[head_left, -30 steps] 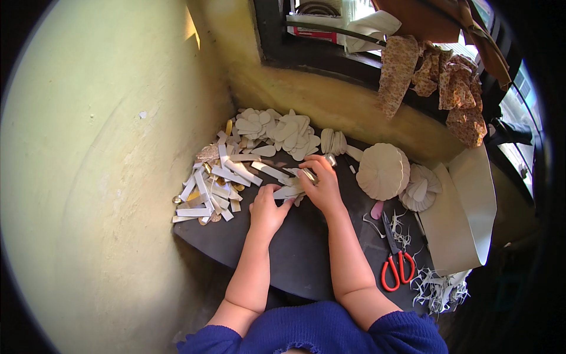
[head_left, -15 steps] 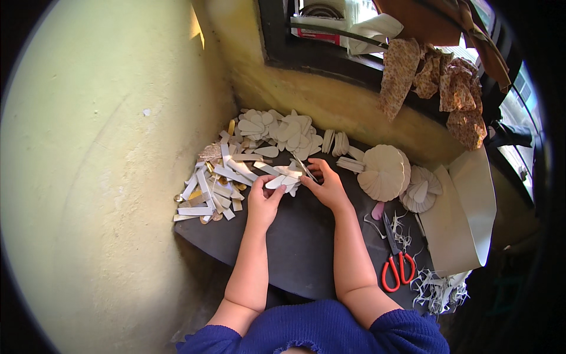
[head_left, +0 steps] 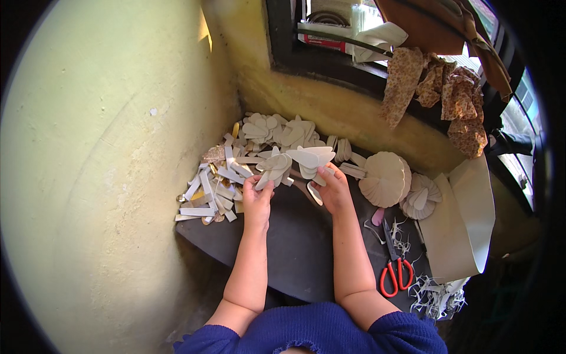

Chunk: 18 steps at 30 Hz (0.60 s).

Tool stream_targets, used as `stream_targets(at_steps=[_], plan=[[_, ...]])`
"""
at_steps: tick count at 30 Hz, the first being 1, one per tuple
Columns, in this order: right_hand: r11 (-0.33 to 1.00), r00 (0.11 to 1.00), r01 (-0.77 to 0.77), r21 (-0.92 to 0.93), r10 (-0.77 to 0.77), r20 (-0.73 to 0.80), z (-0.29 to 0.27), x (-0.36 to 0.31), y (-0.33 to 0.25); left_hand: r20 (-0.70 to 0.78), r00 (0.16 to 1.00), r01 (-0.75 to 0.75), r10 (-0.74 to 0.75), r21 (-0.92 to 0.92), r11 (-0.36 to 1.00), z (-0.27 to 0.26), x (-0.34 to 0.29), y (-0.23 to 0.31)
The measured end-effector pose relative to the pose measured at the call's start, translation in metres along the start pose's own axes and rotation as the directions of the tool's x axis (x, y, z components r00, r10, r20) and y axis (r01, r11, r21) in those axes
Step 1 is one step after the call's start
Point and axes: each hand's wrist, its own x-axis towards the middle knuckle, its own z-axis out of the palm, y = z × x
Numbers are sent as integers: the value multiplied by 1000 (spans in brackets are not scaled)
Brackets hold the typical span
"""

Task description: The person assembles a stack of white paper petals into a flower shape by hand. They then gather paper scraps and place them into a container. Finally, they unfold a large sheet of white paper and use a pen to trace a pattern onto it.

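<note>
In front of me, over the dark table (head_left: 283,251), my left hand (head_left: 257,197) is closed on a bunch of pale teardrop-shaped pieces (head_left: 273,167). A hand's width to the right, my right hand (head_left: 333,190) grips a second, fanned-out bunch of the same flat pieces (head_left: 311,158). The two bunches come close together at their tips. A single rounded piece (head_left: 315,193) hangs low beside my right fingers. Behind the hands lies a loose pile of similar pale pieces (head_left: 295,133). The fingertips are partly hidden by the pieces.
White and gold strips (head_left: 203,192) are heaped at the left by the wall. To the right are round scalloped stacks (head_left: 383,180), red-handled scissors (head_left: 396,274), thin trimmings (head_left: 436,295) and a large pale sheet (head_left: 457,221). Patterned cloth (head_left: 407,82) hangs near the window.
My hands have moved apart and up a little. The pieces that were gathered between them are now in two bunches, one in each hand. The scissors stay in place on the table.
</note>
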Motion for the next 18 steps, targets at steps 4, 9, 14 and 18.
stream_targets(at_steps=[4, 9, 14, 18], plan=[[981, 1000, -18, 193, 20, -6, 6, -1, 7, 13, 981, 191, -193, -213, 958, 7, -6, 7], [931, 996, -38, 364, 5, 92, 9, -1, 5, -12, 977, 202, -212, -254, 946, 7, -9, 9], [989, 990, -136, 53, 134, 44, 11, 0, 10, 127, 982, 137, -143, 52, 989, 8, -11, 3], [977, 983, -183, -110, 184, -3, 11, 1, 3, 127, 988, 82, -91, 74, 994, 14, -18, 7]])
